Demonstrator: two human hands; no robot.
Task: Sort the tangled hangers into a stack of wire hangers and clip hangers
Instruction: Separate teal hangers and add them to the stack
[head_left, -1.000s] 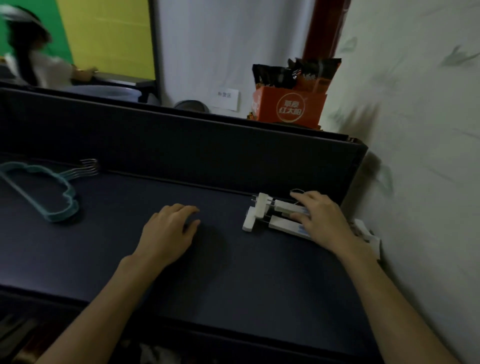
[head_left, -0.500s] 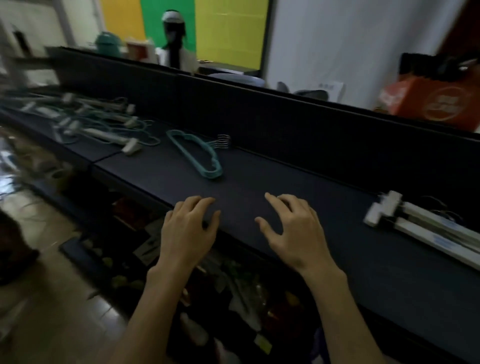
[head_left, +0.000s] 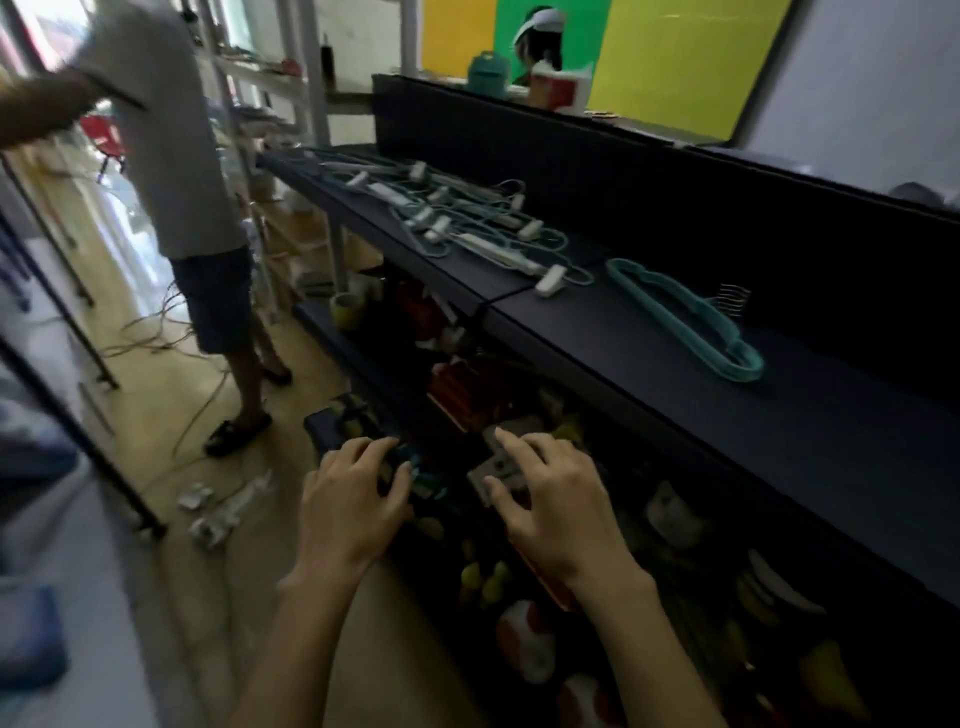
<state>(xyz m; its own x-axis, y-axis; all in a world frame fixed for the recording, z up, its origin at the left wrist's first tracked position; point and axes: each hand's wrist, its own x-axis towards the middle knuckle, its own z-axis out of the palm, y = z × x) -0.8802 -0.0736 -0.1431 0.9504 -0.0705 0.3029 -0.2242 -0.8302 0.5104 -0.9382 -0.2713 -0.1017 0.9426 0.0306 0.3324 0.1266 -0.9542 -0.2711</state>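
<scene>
A tangled pile of teal wire hangers and white clip hangers lies on the dark shelf top at the far left. To its right sits a neat stack of teal wire hangers, hooks pointing toward the back panel. My left hand and my right hand hover in front of the shelf edge, below the shelf top, fingers spread, holding nothing. Both are well short of the tangled pile. The stack of white clip hangers is out of view.
A person in a grey shirt and dark shorts stands on the floor at the left, close to the shelf's end. Cables and scraps lie on the floor. Lower shelves hold toys and boxes. A dark back panel runs behind the shelf top.
My view has swung left, away from the white clip hanger stack to the tangled pile. My right hand left the clip hangers; both hands came off the shelf top and now hang before it.
</scene>
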